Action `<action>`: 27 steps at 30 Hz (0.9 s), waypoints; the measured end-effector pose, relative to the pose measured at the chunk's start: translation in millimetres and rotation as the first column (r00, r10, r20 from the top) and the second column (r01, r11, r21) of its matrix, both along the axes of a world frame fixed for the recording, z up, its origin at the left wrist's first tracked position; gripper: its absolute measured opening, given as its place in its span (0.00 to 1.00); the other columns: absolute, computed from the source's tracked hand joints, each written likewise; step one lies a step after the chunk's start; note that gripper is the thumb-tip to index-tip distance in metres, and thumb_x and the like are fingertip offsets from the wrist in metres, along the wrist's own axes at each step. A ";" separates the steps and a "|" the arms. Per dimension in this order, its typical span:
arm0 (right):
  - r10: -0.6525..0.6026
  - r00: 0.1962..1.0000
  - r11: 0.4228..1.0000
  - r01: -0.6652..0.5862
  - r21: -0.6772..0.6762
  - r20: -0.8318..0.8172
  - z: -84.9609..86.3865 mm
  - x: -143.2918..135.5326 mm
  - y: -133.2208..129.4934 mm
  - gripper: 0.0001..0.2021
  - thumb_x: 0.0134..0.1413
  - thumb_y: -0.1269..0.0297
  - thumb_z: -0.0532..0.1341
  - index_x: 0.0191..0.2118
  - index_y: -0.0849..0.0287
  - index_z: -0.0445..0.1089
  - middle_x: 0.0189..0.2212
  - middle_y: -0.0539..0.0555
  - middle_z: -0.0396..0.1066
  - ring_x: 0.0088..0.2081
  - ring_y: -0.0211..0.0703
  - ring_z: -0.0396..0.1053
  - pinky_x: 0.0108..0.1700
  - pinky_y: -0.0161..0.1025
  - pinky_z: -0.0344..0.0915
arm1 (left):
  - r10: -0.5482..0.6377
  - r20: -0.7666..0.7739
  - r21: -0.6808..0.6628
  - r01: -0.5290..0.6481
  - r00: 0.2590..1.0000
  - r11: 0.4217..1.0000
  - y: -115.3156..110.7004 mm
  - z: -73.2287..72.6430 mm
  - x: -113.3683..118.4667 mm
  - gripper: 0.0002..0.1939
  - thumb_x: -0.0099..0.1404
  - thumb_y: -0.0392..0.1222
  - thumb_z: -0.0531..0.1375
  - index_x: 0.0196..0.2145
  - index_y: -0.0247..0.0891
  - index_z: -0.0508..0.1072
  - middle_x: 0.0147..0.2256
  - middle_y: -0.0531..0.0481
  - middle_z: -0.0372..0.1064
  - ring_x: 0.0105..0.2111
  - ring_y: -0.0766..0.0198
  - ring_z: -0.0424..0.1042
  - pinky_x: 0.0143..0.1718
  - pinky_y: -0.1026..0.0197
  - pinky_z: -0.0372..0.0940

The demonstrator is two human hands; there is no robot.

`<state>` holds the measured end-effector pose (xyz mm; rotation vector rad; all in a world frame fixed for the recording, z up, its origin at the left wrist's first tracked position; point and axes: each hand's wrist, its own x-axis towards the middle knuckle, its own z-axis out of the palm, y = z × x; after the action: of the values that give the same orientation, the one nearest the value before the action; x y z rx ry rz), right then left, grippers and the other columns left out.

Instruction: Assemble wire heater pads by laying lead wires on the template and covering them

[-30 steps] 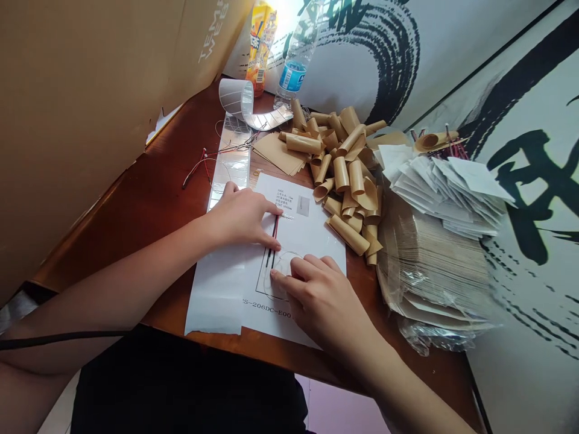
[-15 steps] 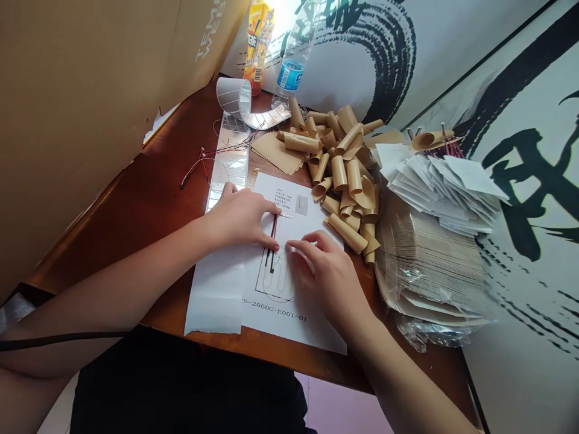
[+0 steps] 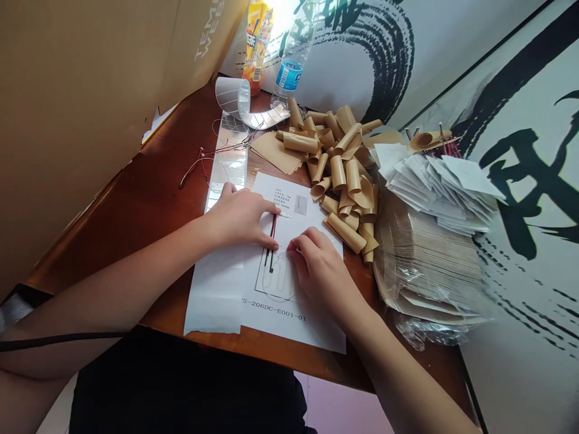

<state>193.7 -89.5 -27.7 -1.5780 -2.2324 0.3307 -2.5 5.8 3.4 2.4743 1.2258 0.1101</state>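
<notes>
Head view: my spread left hand (image 3: 239,217) presses red-and-black leads (image 3: 274,226) onto printed sheet (image 3: 316,334). My right hand (image 3: 319,262), newly shifted up from the lead ends, pinches pale wire (image 3: 277,299), seemingly now controlled.

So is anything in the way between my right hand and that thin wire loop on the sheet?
Nothing visible: your right hand is at the thin wire loop on the printed sheet, though the wire is too fine to tell if it's pinched. Your left hand lies to the left.
</notes>
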 end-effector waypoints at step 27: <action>-0.131 0.984 0.964 0.098 -0.248 -0.119 24.6 13.0 2.9 0.02 0.52 0.67 0.58 0.33 0.56 0.66 0.28 0.52 0.71 0.25 0.40 0.64 0.30 0.39 0.60 | 0.004 -0.021 -0.026 -0.004 1.000 1.000 -0.7 3.7 1.2 0.38 0.50 0.68 0.68 0.55 0.49 0.75 0.43 0.45 0.78 0.48 0.45 0.71 0.51 0.47 0.49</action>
<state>206.6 -86.6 -3.1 -1.7426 -2.0508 0.6767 -1.4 5.2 7.1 2.4568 1.2330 0.0692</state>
